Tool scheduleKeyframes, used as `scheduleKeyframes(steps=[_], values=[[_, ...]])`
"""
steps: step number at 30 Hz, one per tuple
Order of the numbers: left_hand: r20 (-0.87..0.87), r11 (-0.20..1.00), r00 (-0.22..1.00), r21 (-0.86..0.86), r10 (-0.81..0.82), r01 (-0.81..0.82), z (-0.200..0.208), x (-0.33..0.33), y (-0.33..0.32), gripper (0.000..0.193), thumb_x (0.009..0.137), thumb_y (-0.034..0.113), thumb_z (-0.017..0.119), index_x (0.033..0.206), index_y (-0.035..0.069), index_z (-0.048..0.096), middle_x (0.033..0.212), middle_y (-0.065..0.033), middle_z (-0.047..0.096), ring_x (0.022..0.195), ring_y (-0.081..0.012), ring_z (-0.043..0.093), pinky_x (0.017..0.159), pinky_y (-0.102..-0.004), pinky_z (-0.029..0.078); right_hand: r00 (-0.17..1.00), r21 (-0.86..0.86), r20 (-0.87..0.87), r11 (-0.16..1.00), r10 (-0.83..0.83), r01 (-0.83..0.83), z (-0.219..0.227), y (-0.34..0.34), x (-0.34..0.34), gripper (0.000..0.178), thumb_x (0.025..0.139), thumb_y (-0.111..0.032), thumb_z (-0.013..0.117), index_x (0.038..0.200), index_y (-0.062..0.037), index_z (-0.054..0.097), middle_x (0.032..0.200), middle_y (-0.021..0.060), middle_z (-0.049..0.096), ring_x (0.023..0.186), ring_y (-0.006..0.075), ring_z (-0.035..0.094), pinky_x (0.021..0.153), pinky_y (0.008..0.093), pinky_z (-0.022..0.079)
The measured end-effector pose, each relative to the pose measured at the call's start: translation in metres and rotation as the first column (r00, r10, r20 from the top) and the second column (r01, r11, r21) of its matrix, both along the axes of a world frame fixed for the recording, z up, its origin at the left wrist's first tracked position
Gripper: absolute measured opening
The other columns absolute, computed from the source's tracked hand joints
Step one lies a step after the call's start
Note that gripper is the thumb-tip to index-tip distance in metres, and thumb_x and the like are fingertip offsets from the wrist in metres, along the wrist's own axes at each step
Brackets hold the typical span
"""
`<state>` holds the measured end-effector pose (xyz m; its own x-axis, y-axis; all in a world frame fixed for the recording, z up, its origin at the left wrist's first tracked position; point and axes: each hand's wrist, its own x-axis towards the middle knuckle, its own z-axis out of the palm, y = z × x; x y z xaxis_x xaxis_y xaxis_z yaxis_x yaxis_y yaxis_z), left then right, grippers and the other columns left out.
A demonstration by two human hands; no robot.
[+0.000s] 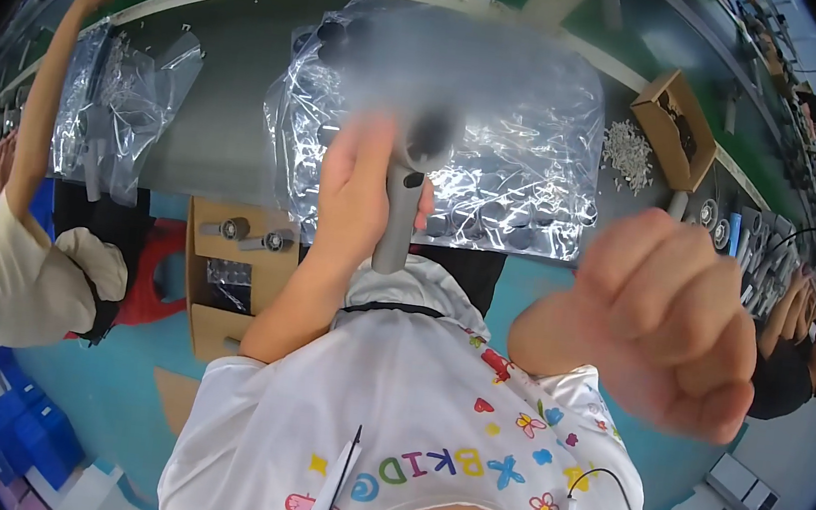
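My left hand (361, 184) is wrapped round the grey handle of what looks like a hair dryer housing (399, 216). It is held upright over the near edge of the bench, its round dark end at the top and a small dark opening on the handle. My right hand (667, 320) is raised close to the camera at the right, fingers curled into a fist. Whatever is inside that fist, if anything, is hidden. Behind the housing lies a sheet of clear plastic bag (522, 182) over rows of dark round parts. A hazy patch blurs the top middle.
Small pale pieces (627, 154) lie heaped beside an open cardboard box (679, 130) at the right. Grey housings (759, 265) stand further right. At the lower left, another carton (236, 306) holds similar housings. Co-workers sit on both sides; one cream sleeve (35, 263) is at the left.
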<state>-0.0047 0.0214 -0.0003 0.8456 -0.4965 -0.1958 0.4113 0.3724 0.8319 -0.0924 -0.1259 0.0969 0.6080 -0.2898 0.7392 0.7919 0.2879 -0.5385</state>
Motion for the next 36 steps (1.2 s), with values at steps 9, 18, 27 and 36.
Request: scheduleKeyframes(steps=[9, 18, 27, 36], values=[[0.092, 0.994, 0.990, -0.021, -0.103, 0.105, 0.005, -0.005, -0.001, 0.034, 0.109, 0.035, 0.045, 0.115, 0.003, 0.054, 0.081, -0.0118, 0.066, 0.055, -0.0174, 0.063, 0.046, -0.0276, 0.050, 0.967, 0.017, -0.253, 1.000, 0.008, -0.003, -0.051, 0.023, 0.037, 0.046, 0.095, -0.021, 0.051, 0.058, -0.0084, 0.027, 0.050, -0.0001, 0.025, 0.042, 0.0141, 0.019, 0.046, 0.0353, 0.016], [0.008, 0.975, 0.979, -0.082, -0.205, 0.205, 0.000, 0.031, 0.004, 0.047, 0.099, 0.037, 0.061, 0.130, 0.005, 0.047, 0.112, -0.0128, 0.061, 0.066, -0.0219, 0.068, 0.044, -0.0287, 0.052, 0.910, 0.129, -0.308, 0.935, -0.278, 0.329, -0.082, -0.054, -0.006, 0.045, 0.101, -0.026, 0.046, 0.064, -0.0136, 0.024, 0.056, -0.0013, 0.021, 0.050, 0.0125, 0.015, 0.050, 0.0343, 0.016], [0.333, 0.916, 0.924, 0.398, -0.185, 0.040, 0.012, 0.142, -0.023, 0.032, 0.093, 0.021, 0.070, 0.112, -0.003, 0.059, 0.087, -0.0105, 0.068, 0.060, -0.0170, 0.066, 0.050, -0.0294, 0.052, 0.417, -0.106, -0.595, 0.581, -0.687, 0.807, -0.153, -0.117, -0.070, 0.044, 0.104, -0.017, 0.051, 0.065, -0.0124, 0.029, 0.060, -0.0032, 0.024, 0.053, 0.0085, 0.023, 0.049, 0.0297, 0.020], [0.193, 0.907, 0.939, 0.371, -0.285, 0.199, 0.005, 0.298, -0.124, 0.045, 0.089, 0.040, 0.078, 0.110, 0.004, 0.062, 0.085, -0.0061, 0.065, 0.069, -0.0169, 0.066, 0.053, -0.0307, 0.054, -0.094, -0.659, -0.504, 0.312, -0.858, 0.684, -0.198, -0.150, -0.064, 0.030, 0.098, -0.013, 0.068, 0.076, -0.0057, 0.050, 0.068, -0.0085, 0.040, 0.063, 0.0016, 0.033, 0.054, 0.0215, 0.026]])
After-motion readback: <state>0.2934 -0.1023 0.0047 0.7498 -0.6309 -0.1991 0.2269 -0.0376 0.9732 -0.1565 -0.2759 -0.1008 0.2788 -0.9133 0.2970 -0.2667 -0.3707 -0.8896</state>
